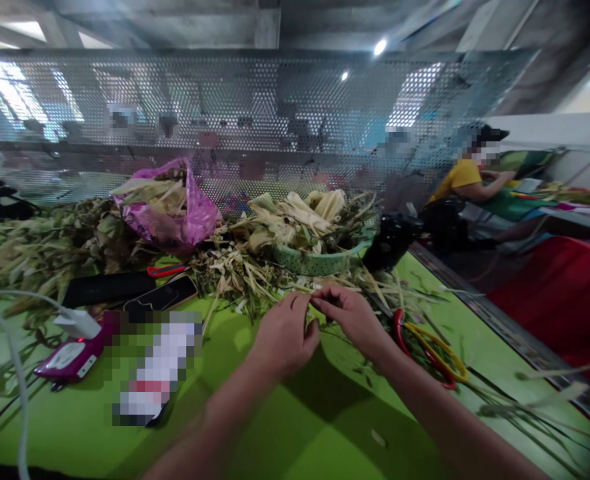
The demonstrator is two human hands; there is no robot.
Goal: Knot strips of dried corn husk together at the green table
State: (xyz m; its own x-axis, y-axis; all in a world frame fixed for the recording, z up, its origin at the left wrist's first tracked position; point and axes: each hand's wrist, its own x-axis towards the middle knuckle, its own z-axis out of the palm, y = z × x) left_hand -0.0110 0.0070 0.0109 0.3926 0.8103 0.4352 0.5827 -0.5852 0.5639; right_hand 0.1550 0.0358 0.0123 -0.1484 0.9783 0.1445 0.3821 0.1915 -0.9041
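Left hand (285, 335) and right hand (349, 315) meet near centre frame above the green desk (225, 427), fingers bent, fingertips drawn together; cannot tell whether a thin strand sits between them. Loose dry scraps (242, 270) lie just beyond. Pale husks (325, 205) heap in the green basket (319, 263), upper centre. Stage (judged): handwork under way, plenty of husk apparently unworked; no finished piece discernible, amount done unclear.

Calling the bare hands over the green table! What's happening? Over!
Left hand, right hand: close together, grip unclear. Pale, dried, stringy plant scraps lie just beyond. Red and yellow looped handles beside right forearm.
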